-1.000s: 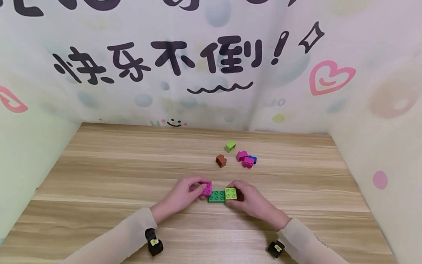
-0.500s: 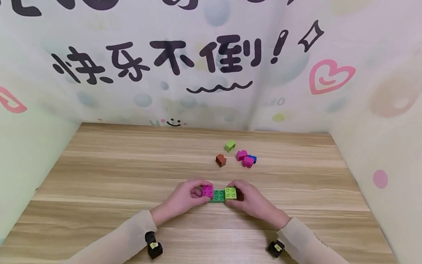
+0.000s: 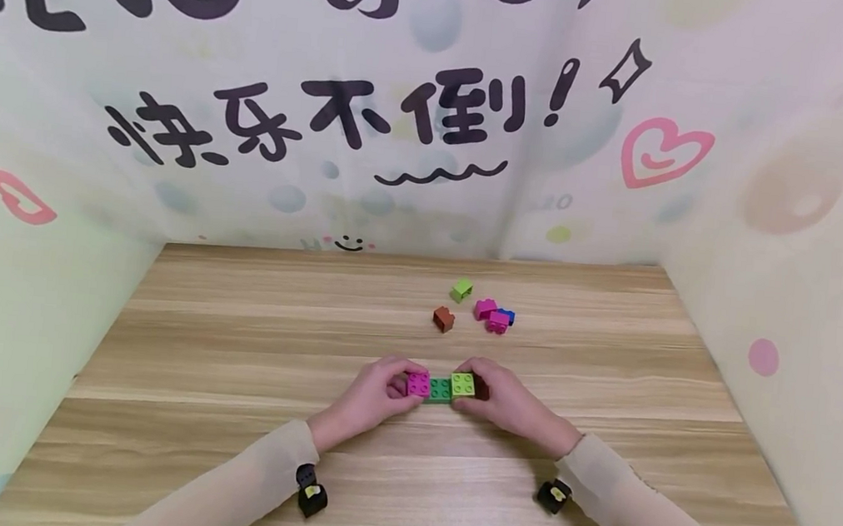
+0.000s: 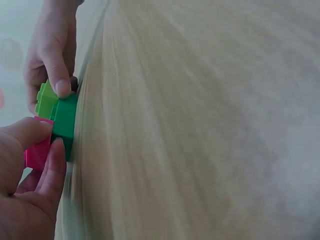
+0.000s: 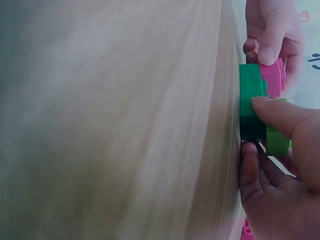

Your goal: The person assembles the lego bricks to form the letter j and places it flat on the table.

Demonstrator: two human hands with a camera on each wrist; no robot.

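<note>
A long green toy building block (image 3: 440, 391) lies on the wooden table, studs up. On its right end sits a lime block (image 3: 463, 384); on its left end is a magenta block (image 3: 418, 384). My left hand (image 3: 374, 394) pinches the magenta block between thumb and fingers. In the left wrist view that block (image 4: 38, 152) stands against the green block's stud side; whether it is fully pressed down I cannot tell. My right hand (image 3: 509, 400) grips the right end, its thumb across the green (image 5: 251, 82) and lime blocks (image 5: 278, 142). Some of its fingers are hidden behind the blocks.
Farther back on the table (image 3: 236, 322) lie loose blocks: a lime one (image 3: 462, 290), a brown one (image 3: 443, 319), two magenta ones (image 3: 497, 322) and a blue one (image 3: 509, 317) partly behind them. A printed curtain (image 3: 285, 193) closes the back.
My left hand has moved slightly right, bringing the magenta block from beside the green block's left end onto it. The right hand stays in place, holding the other end.
</note>
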